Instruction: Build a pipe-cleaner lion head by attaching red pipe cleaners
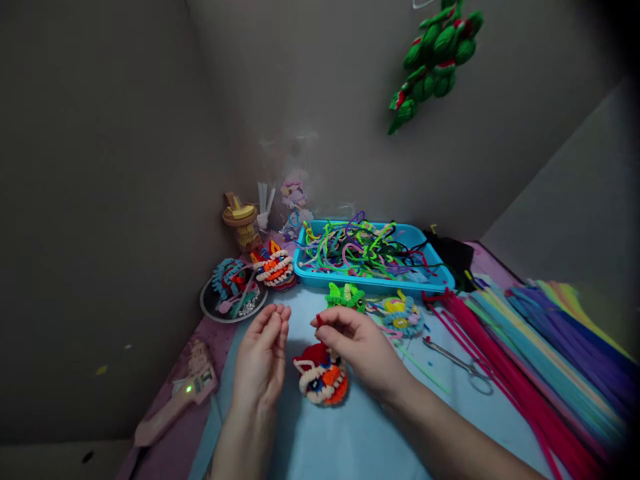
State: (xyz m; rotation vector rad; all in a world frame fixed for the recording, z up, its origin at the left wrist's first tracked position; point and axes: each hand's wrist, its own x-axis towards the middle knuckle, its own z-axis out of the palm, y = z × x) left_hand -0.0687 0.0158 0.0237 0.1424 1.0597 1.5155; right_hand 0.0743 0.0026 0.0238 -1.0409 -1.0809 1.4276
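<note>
My right hand (365, 350) pinches a short red pipe cleaner (319, 321) between thumb and fingertips. Just below it, on the blue cloth, sits a lion-dance head (324, 381) made of red, cream and orange pipe cleaners. My left hand (263, 350) is raised to the left of this head, apart from it, with the thumb pressed to the curled fingers. Whatever those fingers may hold is hidden. Beyond my hands lie a green pipe-cleaner figure (346, 295) and a blue and yellow one (401, 317).
A blue tray (375, 283) of tangled pipe-cleaner scraps stands at the back. Scissors (457, 363) and bundled long pipe cleaners (545, 360) lie right. Leftward are a glue gun (183, 400) with a green light, a metal dish (207, 308), a second lion head (275, 267) and a lidded cup (245, 223).
</note>
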